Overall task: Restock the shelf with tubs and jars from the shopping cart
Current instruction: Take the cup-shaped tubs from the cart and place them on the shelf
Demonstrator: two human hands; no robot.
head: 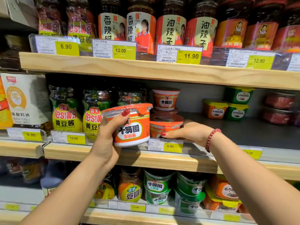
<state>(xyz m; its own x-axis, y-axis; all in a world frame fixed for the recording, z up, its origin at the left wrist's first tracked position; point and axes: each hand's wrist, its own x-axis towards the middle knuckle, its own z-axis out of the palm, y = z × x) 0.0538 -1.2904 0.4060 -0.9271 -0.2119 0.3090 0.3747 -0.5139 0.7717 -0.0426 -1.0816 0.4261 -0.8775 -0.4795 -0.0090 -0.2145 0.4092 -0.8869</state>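
My left hand [106, 137] grips an orange and white sauce tub [132, 125] in front of the middle shelf [162, 161], tilted slightly. A second orange tub [164, 125] stands at the shelf's front edge, and my right hand [186, 133] holds it by its right side, thumb across the front. Behind that tub is a stack of the same tubs; the top one [166, 99] is upright, and the lower ones are partly hidden.
Yellow-label soybean paste jars [68, 109] stand left of the tubs. Green and orange square tubs [227, 106] and red tubs [279, 108] sit at the right, with bare grey shelf between. Chili sauce jars [172, 30] fill the upper shelf; green tubs [158, 186] the lower one.
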